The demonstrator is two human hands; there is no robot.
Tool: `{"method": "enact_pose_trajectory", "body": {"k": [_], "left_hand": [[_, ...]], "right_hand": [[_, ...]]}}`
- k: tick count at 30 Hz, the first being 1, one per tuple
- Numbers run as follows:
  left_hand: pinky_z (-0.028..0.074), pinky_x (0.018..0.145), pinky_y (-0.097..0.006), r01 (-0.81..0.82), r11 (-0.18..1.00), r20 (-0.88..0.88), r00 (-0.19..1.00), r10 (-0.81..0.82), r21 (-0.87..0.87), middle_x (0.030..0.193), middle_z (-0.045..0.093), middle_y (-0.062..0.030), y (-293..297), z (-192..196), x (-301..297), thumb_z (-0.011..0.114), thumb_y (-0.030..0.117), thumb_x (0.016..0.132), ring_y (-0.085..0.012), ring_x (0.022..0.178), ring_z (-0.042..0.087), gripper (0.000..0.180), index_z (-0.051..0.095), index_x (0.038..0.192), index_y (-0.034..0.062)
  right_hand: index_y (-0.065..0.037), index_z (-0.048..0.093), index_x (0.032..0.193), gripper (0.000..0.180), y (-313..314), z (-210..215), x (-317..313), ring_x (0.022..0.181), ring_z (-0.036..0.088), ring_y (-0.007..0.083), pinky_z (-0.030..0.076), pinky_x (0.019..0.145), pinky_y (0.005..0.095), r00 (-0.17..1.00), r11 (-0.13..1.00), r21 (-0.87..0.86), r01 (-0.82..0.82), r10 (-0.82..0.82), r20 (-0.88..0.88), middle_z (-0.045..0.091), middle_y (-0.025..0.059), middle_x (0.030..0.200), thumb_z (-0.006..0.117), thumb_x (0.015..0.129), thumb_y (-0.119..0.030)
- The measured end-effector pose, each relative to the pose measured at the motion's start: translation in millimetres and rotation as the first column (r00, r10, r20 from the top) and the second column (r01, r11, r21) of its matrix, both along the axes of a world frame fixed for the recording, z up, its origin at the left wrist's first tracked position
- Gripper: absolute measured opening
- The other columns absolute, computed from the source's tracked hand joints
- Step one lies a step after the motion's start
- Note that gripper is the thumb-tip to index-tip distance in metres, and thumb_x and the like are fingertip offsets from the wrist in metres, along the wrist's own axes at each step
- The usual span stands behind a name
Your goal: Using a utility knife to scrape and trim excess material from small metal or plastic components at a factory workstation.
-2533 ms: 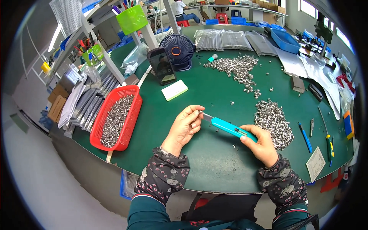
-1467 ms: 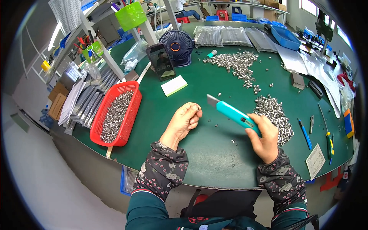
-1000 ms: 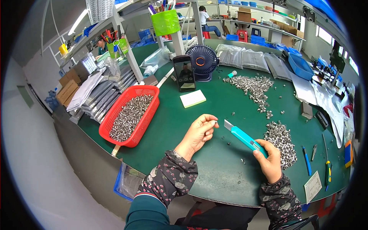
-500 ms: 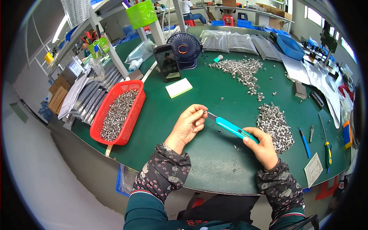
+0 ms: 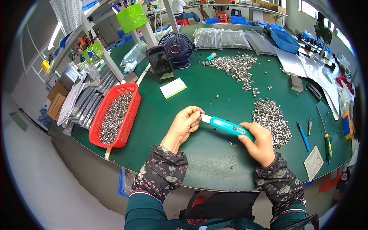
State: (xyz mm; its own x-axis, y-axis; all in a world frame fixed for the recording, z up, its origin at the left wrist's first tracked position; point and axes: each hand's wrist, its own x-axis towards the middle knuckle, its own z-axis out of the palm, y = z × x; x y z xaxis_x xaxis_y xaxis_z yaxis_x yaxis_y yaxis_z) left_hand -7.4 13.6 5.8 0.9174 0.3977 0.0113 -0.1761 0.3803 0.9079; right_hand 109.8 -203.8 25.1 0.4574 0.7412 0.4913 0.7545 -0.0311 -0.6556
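Note:
My right hand (image 5: 260, 142) grips the turquoise handle of a utility knife (image 5: 226, 125), its blade pointing left. My left hand (image 5: 184, 124) is closed in a pinch around a small metal sleeve, mostly hidden by the fingertips. The blade's tip meets those fingertips. Just beyond my right hand lies a heap of short shiny metal sleeves (image 5: 271, 120). Farther back is a second spread of sleeves (image 5: 237, 67). To the left, a red plastic basket (image 5: 130, 115) holds many more.
A phone (image 5: 161, 65) leans before a dark blue fan (image 5: 176, 48). Near them lies a white-and-green pad (image 5: 173, 88). On the right are a blue pen-shaped tool (image 5: 303, 137), a yellow-green screwdriver (image 5: 328, 147) and a paper tag (image 5: 313, 163). Tiny shavings dot the green tabletop (image 5: 203, 165).
The knife has turned so its broad side shows more, and its blade now reaches my left fingertips. The whole view has shifted slightly.

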Motion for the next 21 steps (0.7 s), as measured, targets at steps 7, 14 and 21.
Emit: {"method": "enact_pose_trajectory", "body": {"k": [7, 14, 21], "left_hand": [[0.026, 0.038, -0.014, -0.013, 0.990, 0.022, 1.000, 0.016, -0.140, 0.072, 0.044, -0.0011, 0.6, -3.8, 0.7, 0.047, 0.019, 0.087, -0.0030, 0.048, 0.033, 0.016, 0.050, 0.085, 0.0027], [0.026, 0.038, -0.014, -0.005, 0.987, 0.069, 0.998, 0.016, -0.158, 0.076, 0.046, -0.0025, 5.2, -5.0, 2.1, 0.046, 0.018, 0.087, -0.0033, 0.049, 0.033, 0.015, 0.050, 0.089, 0.0032], [0.027, 0.038, -0.014, -0.013, 0.994, 0.092, 0.995, 0.023, -0.112, 0.079, 0.048, -0.0029, 3.8, -4.3, 2.4, 0.048, 0.011, 0.085, -0.0033, 0.050, 0.034, 0.012, 0.049, 0.094, 0.0026]], "right_hand": [[-0.004, 0.055, 0.093, 0.027, 1.4, 4.8, -2.2, 0.053, 0.050, 0.0251, 0.039, 0.047, 0.0325, 0.972, 0.989, 0.132, 0.060, -0.088, 0.219, 0.047, 0.0098, 0.064, 0.063, 0.067, -0.009], [-0.002, 0.058, 0.091, 0.024, 1.4, -4.5, 2.7, 0.064, 0.055, 0.0261, 0.043, 0.058, 0.0317, 1.000, 0.998, 0.053, 0.019, -0.018, -0.017, 0.056, 0.0124, 0.074, 0.061, 0.070, -0.013], [0.000, 0.058, 0.093, 0.025, 1.2, -1.9, 3.3, 0.069, 0.058, 0.0206, 0.044, 0.063, 0.0289, 0.942, 0.993, -0.088, -0.073, 0.040, -0.333, 0.060, 0.0132, 0.077, 0.059, 0.074, -0.016]]}}
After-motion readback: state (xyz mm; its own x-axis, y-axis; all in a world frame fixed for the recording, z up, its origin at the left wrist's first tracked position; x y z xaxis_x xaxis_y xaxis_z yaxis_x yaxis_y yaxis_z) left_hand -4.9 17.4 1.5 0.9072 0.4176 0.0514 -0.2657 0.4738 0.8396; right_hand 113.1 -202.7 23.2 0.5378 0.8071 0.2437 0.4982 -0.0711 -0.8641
